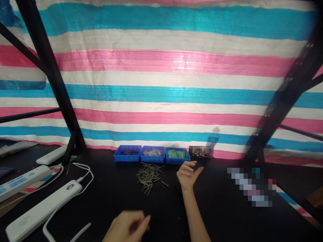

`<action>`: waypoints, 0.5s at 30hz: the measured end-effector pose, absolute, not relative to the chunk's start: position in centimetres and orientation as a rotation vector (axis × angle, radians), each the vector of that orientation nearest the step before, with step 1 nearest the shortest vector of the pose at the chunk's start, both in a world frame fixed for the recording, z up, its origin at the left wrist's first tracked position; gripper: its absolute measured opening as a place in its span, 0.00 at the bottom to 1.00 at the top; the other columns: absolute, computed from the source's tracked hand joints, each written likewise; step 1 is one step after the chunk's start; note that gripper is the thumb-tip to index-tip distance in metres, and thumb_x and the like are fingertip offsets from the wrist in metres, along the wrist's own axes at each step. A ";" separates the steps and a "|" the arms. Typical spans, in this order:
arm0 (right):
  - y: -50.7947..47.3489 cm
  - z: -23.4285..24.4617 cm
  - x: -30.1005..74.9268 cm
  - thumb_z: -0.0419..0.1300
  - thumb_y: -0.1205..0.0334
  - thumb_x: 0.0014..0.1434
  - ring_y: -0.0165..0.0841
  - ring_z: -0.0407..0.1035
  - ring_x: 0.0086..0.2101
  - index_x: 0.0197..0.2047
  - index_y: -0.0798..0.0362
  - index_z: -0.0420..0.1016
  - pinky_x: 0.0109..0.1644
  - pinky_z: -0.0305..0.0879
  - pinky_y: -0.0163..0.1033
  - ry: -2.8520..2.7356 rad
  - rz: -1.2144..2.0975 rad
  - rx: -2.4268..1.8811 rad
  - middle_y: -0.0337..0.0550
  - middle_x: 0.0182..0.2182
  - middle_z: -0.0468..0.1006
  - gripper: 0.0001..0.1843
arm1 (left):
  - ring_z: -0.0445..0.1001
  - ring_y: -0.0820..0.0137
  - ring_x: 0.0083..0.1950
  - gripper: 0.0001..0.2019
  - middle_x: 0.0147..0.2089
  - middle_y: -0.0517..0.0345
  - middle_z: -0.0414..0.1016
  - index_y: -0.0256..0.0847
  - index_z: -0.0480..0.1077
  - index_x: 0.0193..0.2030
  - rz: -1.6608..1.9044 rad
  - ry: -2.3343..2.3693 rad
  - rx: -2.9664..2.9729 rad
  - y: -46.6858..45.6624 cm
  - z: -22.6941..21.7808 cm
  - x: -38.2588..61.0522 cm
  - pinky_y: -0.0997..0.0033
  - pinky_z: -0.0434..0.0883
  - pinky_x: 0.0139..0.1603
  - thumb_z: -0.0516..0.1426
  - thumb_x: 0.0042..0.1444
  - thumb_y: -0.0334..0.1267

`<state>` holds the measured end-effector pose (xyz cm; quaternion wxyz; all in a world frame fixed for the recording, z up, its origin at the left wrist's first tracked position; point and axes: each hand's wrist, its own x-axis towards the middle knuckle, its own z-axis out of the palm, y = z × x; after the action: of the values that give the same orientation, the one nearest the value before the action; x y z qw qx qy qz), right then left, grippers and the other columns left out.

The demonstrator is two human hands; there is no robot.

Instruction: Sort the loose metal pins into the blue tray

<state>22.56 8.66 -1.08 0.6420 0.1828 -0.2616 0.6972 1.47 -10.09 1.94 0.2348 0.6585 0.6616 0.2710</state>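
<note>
My right hand is raised over the black table, its fingers loosely bent and the thumb spread apart, with nothing in it. Just beyond it stands a blue bin with green-tinted plastic bags in it. Near the bottom edge, my left hand is curled with thumb against fingers; what it may hold is hidden. Between the hands and the bins lies a loose pile of thin, nail-like metal pins, some silvery and some brass-coloured. One stray pin rests to the right of the pile.
Two more blue bins stand in the row: a left bin with a few dark pins and a middle bin with clear bags. White power strips and a cable lie at left. Black posts flank a striped sheet.
</note>
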 end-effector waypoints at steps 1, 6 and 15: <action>8.8 -1.1 22.6 0.50 0.38 0.55 0.22 0.60 0.21 0.40 0.41 0.74 0.17 0.51 0.25 -0.642 1.599 0.247 0.35 0.28 0.70 0.21 | 0.68 0.75 0.22 0.19 0.20 0.64 0.69 0.41 0.71 0.26 0.680 1.705 1.862 -8.1 2.7 1.6 0.76 0.64 0.25 0.47 0.59 0.48; 8.7 -0.5 22.0 0.63 0.45 0.45 0.23 0.51 0.16 0.32 0.51 0.76 0.15 0.42 0.28 -1.097 1.363 -0.716 0.36 0.21 0.68 0.18 | 0.68 0.72 0.27 0.15 0.23 0.61 0.70 0.40 0.68 0.23 0.915 1.997 2.120 1.3 2.9 1.4 0.75 0.58 0.27 0.49 0.56 0.42; 6.9 -0.9 22.0 0.71 0.58 0.31 0.29 0.65 0.24 0.33 0.48 0.78 0.26 0.55 0.33 -1.982 0.831 -1.400 0.38 0.31 0.75 0.20 | 0.67 0.66 0.35 0.09 0.30 0.56 0.69 0.41 0.68 0.28 1.020 1.843 2.306 4.8 -1.5 -0.3 0.66 0.63 0.38 0.49 0.55 0.36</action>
<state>22.02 6.92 -0.91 0.2843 -0.5234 -0.7407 0.3107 -0.32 4.77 -1.51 0.0092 0.7382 0.5902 0.3266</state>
